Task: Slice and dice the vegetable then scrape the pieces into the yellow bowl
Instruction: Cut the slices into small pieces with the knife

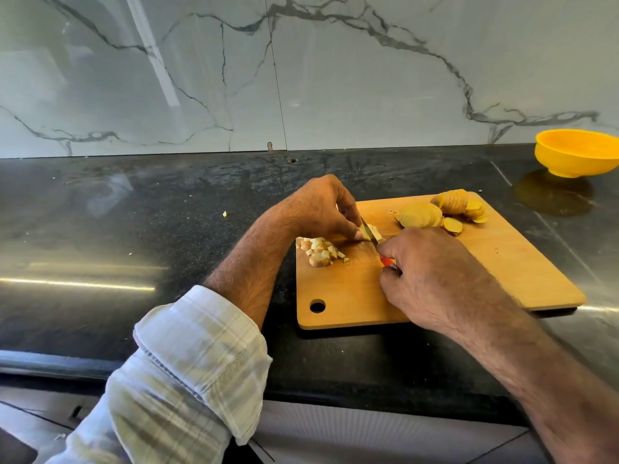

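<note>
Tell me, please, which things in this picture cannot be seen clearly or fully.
- Knife: head view; the right hand covers most of its red handle.
- Piece being cut: head view; the left hand fingers hide part of it.
- Yellow bowl: head view; cut off by the right edge, and its inside is not visible.
- Small scraps on the counter: head view; too small to identify.

A glossy black stone counter (150, 229) runs below a grey-veined white marble wall (335, 78).

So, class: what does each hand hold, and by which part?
Right hand grips the knife by its red handle. Left hand pinches the potato strips at their near end.
</note>
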The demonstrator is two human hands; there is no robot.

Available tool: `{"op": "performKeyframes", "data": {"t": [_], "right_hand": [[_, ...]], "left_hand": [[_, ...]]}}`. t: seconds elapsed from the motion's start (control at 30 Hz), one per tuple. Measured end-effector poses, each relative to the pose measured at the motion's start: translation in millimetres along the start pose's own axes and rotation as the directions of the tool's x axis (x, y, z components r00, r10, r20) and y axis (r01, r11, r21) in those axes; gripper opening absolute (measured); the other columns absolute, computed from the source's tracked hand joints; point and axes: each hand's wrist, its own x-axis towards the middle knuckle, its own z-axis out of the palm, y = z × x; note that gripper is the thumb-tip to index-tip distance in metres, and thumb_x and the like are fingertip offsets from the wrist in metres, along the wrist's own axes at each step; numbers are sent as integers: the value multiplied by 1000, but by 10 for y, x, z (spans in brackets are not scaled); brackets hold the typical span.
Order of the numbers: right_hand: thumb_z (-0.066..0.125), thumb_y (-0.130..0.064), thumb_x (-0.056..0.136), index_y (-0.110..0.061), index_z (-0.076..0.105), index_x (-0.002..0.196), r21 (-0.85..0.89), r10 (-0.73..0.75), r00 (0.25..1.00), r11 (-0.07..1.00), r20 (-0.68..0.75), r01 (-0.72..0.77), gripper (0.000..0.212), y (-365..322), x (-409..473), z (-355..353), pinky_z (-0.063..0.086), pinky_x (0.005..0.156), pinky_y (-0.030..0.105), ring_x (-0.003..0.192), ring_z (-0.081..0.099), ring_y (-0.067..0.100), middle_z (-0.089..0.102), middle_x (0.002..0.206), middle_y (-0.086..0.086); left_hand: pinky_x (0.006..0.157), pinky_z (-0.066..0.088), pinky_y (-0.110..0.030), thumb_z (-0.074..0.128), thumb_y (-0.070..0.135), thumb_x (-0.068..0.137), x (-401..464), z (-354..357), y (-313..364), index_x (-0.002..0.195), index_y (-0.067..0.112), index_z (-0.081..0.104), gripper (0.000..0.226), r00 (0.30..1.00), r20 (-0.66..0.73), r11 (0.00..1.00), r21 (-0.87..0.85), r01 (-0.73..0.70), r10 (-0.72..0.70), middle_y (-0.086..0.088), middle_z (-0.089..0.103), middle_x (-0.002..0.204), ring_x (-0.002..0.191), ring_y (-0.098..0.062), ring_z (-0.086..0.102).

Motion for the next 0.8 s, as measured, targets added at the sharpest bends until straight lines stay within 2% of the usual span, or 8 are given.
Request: {"op": "performKeyframes", "data": {"t": [0.1, 0.2, 0.3, 0.5, 0.63, 0.8], "right_hand": [[65, -31, 98, -21, 64, 123, -19, 18, 999, 1000, 30, -18, 27, -74, 65, -64, 56, 92, 32, 111, 62, 22, 65, 123, 3], [67, -29, 97, -19, 58, 141, -17, 35, 998, 999, 51, -34, 46, -120, 117, -95, 54, 93, 31, 115, 61, 22, 63, 129, 4], [69, -28, 95, -20, 59, 140, 15, 43, 999, 999, -3, -43, 47, -111, 147, -65, 57, 91, 31, 109, 62, 22, 64, 123, 5], [62, -32, 100, -25, 68, 125, 66, 9, 987, 998, -160, 2, 27, 20, -1, 53, 57, 75, 29, 91, 63, 17, 65, 97, -2], [58, -35, 102, -24, 60, 138, 24, 6, 998, 1000, -66, -5, 38, -22, -91, -35, 58, 89, 33, 103, 64, 20, 65, 104, 0], [56, -33, 104, -24, 55, 146, -50, -13, 999, 999, 42, 15, 43, -107, -64, -69, 55, 100, 34, 118, 60, 21, 61, 130, 2]], "left_hand": [[79, 47, -26, 87, 27, 85, -1, -4, -2, 97, 22, 83, 14, 1000, 3, 1000, -10, 3, -3, 14, 72, 96, 96, -4, 63], [78, 47, -26, 87, 26, 84, 2, -5, -5, 96, 22, 83, 13, 1000, 1, 1000, -17, 9, -9, 14, 73, 98, 96, -4, 63], [79, 47, -26, 87, 26, 84, 1, -5, -7, 96, 21, 83, 13, 1000, 3, 1000, -24, 9, -9, 15, 73, 99, 96, -4, 63], [84, 53, -27, 90, 29, 82, -40, -56, -40, 95, 26, 83, 15, 1000, 5, 1000, -25, 14, -14, 13, 74, 99, 100, -7, 66], [78, 48, -23, 88, 26, 83, -55, -69, -31, 92, 26, 82, 11, 999, 1, 999, -33, 34, -34, 12, 75, 100, 100, -7, 66], [78, 50, -22, 88, 24, 84, -56, -44, -23, 92, 23, 84, 9, 999, -9, 998, -38, 43, -43, 11, 77, 96, 98, -6, 67]]}}
